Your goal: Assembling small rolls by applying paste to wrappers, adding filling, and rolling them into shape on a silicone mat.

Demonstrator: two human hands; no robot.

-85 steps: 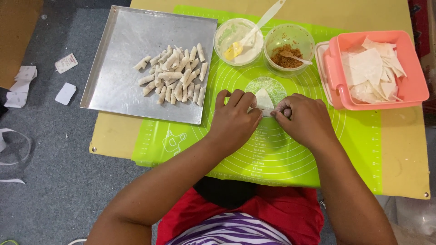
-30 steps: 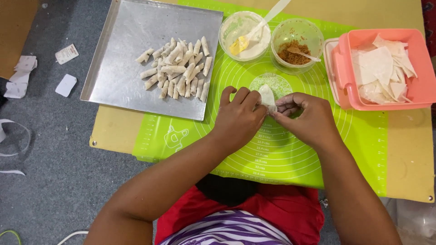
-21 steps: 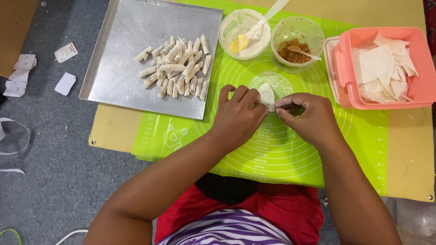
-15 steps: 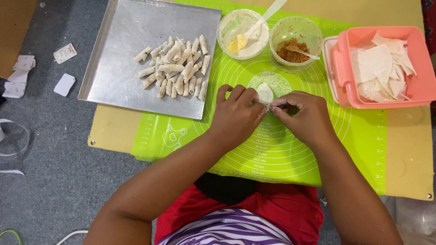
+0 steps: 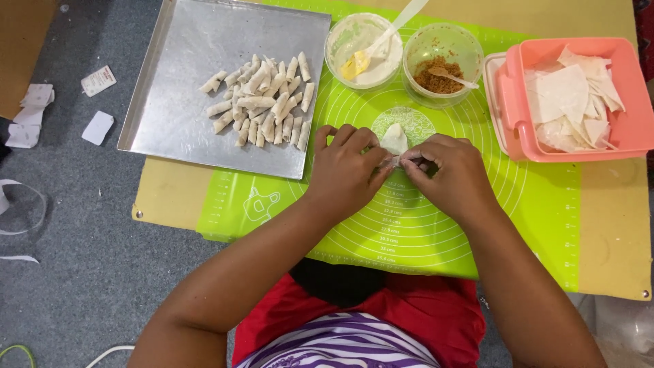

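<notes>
Rolling: both hands work on one small wrapper point(image 5: 394, 140) at the middle of the green mat point(image 5: 545, 204).
Left hand: the left hand point(image 5: 344, 170) is curled, its fingertips pinching the near edge of the wrapper from the left side.
Right hand: the right hand point(image 5: 453, 174) is curled too, its fingertips pinching the same edge from the right; the two hands nearly touch.
Wrapper now: one piece, its pale far tip pointing away from the person, lying on the round pattern of the mat; I cannot see filling inside.
Risk one: I think the thin sheet can tear if the fingers pull too strongly.
Risk two: a loose roll may open later, because the tip is not yet sealed.
Risk three: filling may come out at the ends if they are not tucked.
Bowls: two, just beyond the hands; the paste bowl point(image 5: 361, 44) has a pale spoon, the filling bowl point(image 5: 441, 65) has brown crumbs and a small spoon.
Pink box: one pink box point(image 5: 633, 123), right of the bowls, holds a pile of spare wrappers; I cannot count them exactly.
Tray: one metal tray point(image 5: 170, 116), at the left, near the left hand.
Finished rolls: the finished rolls point(image 5: 262, 102) lie in a heap on the tray, around twenty-five; overlap makes an exact count unsure.
Floor: some paper scraps point(image 5: 99, 126) lie well apart at the left.
</notes>
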